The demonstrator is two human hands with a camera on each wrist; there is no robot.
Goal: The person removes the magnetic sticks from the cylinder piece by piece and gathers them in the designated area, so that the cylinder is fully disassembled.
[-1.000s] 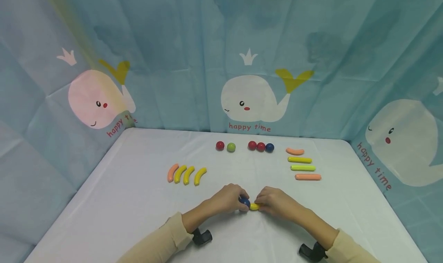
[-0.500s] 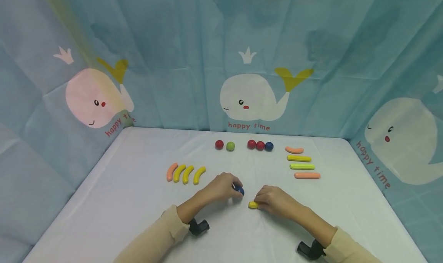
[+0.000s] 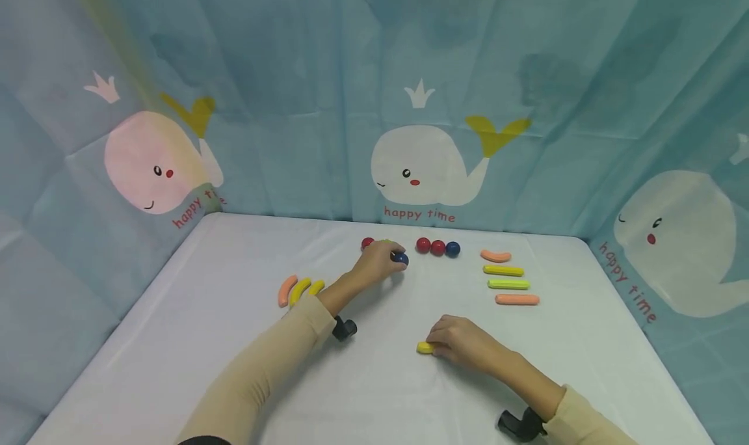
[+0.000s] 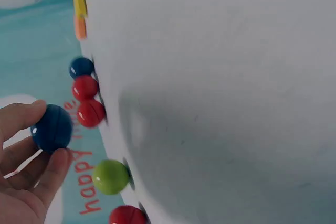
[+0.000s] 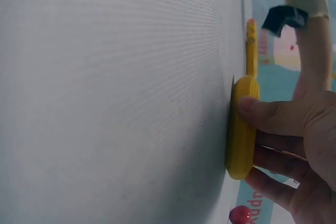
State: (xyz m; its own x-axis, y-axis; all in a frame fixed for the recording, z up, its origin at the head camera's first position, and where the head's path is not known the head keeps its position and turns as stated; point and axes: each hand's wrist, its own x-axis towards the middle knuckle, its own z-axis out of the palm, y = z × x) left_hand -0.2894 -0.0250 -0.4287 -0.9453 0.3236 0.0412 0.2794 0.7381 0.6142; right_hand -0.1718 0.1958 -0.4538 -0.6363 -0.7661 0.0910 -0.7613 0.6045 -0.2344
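My left hand (image 3: pixel 374 264) pinches a dark blue ball (image 3: pixel 400 259) between thumb and fingers at the back of the table. In the left wrist view that blue ball (image 4: pixel 55 128) is apart from a green ball (image 4: pixel 110 177) and a red ball (image 4: pixel 127 215). The hand hides most of the green ball in the head view. Near the front my right hand (image 3: pixel 465 342) pinches a short yellow stick (image 3: pixel 425 347). The right wrist view shows the yellow stick (image 5: pixel 242 140) with lengthwise ridges, thumb on one side and fingers on the other, close over the white tablecloth.
Two red balls (image 3: pixel 437 248) and another blue ball (image 3: pixel 452 249) touch in a row at the back. An orange curved piece (image 3: pixel 495 256) and straight sticks (image 3: pixel 508 284) lie at right. Curved yellow pieces (image 3: pixel 300 290) sit at left, partly behind the left sleeve (image 3: pixel 269 360).
My left hand has carried the blue ball away from beside the yellow stick to the back of the table, near the green ball. The right hand stays almost in place, holding the stick.
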